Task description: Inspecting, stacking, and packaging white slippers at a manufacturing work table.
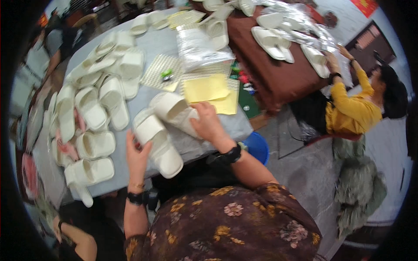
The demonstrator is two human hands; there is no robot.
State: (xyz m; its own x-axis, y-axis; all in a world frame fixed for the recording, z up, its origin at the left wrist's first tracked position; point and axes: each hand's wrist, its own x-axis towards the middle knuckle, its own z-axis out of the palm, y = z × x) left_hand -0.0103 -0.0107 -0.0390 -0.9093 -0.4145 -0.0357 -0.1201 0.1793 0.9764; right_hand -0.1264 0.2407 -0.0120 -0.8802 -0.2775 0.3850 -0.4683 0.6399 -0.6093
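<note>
Two cream open-toe slippers lie side by side at the table's near edge. My right hand [210,124] is closed on the toe end of the right slipper [170,108], fingers over its sole edge. Against the left side of the other slipper [160,143] is my left hand [138,156], thumb and fingers apart, without a grip on it. A small dark reddish spot shows between those fingers; I cannot make out what it is. Beyond the slippers are yellow paper sheets [207,89] and a small green item [166,75] on a patterned sheet [152,69].
Many more slippers [91,106] crowd the left of the grey table [146,39]. A clear plastic bag [202,48] lies at the back. A blue bucket [257,148] stands below the right edge. A person in yellow [352,104] handles slippers at a brown-covered table [257,56].
</note>
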